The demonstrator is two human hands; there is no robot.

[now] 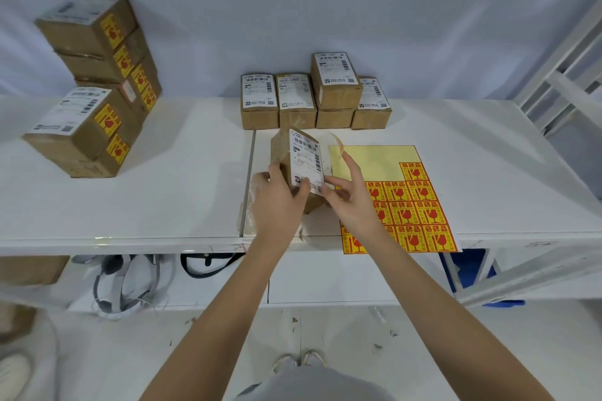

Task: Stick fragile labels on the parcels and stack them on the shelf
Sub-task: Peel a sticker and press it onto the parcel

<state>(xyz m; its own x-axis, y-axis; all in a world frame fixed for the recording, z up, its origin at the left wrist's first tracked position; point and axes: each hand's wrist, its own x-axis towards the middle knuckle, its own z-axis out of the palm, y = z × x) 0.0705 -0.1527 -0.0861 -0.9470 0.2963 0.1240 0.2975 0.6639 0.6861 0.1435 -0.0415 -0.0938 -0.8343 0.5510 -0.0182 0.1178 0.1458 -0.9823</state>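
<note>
From my head camera: my left hand (pixel 278 202) grips the box (pixel 301 166) by its near end, tilted up off the counter (pixel 163 198) beside the label sheet (pixel 404 205). My right hand (pixel 350 202) touches the box's right edge with loosely spread fingers (pixel 350 163); I cannot tell if a label clings to them. The box seems light and stiff, its taped faces likely slick, so I'd hold across opposite cardboard sides. Labelled boxes (pixel 97 85) are stacked left.

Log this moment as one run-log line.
left hand: grips parcel | right hand: touches parcel, fingers open | label sheet: partly used
</note>
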